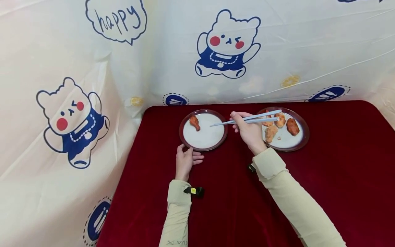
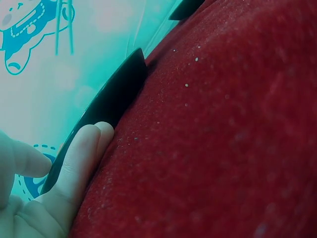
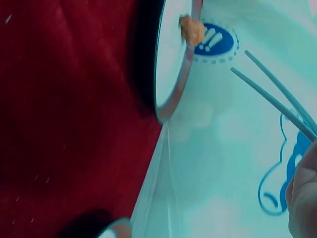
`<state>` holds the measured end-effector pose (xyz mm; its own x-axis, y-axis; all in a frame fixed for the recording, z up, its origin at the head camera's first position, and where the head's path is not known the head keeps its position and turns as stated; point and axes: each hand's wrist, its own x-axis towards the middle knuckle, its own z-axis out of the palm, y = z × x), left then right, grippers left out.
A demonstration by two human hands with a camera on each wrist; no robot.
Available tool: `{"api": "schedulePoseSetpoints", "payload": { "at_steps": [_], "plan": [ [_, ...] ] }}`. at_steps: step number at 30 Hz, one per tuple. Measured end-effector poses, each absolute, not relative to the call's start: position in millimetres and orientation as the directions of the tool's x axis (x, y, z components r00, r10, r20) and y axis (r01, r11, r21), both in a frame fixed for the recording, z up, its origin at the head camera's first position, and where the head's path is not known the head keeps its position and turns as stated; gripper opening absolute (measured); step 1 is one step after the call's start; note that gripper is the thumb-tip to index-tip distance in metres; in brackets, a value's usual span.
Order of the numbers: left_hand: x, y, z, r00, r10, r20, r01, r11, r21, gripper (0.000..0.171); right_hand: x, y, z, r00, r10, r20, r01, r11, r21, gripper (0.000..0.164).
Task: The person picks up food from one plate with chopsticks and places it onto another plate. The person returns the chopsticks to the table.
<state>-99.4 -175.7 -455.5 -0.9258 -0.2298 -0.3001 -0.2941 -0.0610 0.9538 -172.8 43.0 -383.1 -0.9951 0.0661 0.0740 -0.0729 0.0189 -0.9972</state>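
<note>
My right hand (image 1: 248, 132) holds a pair of pale blue-grey chopsticks (image 1: 265, 114), their thin tips above the left plate (image 1: 203, 139). In the right wrist view the chopsticks (image 3: 275, 105) stand slightly apart with nothing between them. A brown drumstick (image 1: 194, 122) lies on the left plate's far left part, away from the tips. At that plate's near edge is my left hand (image 1: 185, 159). Its fingers (image 2: 81, 148) lie straight against the dark underside of the rim in the left wrist view, with the thumb held apart from them.
Right of my right hand stands a second dark-rimmed plate (image 1: 290, 141). It carries a breaded piece (image 1: 271, 133), a dark brown piece (image 1: 292, 127), a golden piece (image 1: 280, 120) and a reddish one partly behind the chopsticks. A printed curtain (image 1: 172, 51) hangs behind the red tablecloth (image 1: 228, 199).
</note>
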Motion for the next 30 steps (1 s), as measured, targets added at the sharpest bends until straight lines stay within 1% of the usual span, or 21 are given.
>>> {"api": "schedulePoseSetpoints", "payload": {
  "at_steps": [5,8,12,16,23,30],
  "plan": [
    [-99.7,-174.7,-454.3,-0.928,-0.229,-0.294,-0.290,-0.053,0.956,0.054,-179.7,27.2,-379.8,-0.994,0.037,0.103,-0.101,0.052,-0.994,0.033],
    [-100.6,-175.3,-455.4,-0.926,-0.232,-0.298,-0.295,-0.051,0.954,0.055,-182.7,18.9,-377.8,-0.994,0.024,0.111,-0.110,0.045,-0.993,0.032],
    [-105.8,-179.3,-469.7,-0.923,-0.229,-0.310,-0.303,-0.066,0.951,0.058,-186.3,8.1,-378.3,-0.996,0.011,0.093,-0.092,0.020,-0.996,0.030],
    [-111.2,-182.0,-485.1,-0.919,-0.240,-0.313,-0.304,-0.073,0.950,0.060,-189.9,-1.4,-382.7,-0.998,0.007,0.061,-0.061,0.049,-0.997,0.028],
    [-112.0,-180.1,-488.5,-0.918,-0.270,-0.292,-0.286,-0.059,0.956,0.057,-193.7,-14.2,-393.3,-1.000,0.008,0.023,-0.022,0.137,-0.990,0.027],
    [-113.1,-179.8,-490.1,-0.915,-0.280,-0.289,-0.283,-0.061,0.957,0.058,-198.3,-25.5,-402.4,-0.999,0.008,0.035,-0.033,0.142,-0.989,0.025]
  ]
}}
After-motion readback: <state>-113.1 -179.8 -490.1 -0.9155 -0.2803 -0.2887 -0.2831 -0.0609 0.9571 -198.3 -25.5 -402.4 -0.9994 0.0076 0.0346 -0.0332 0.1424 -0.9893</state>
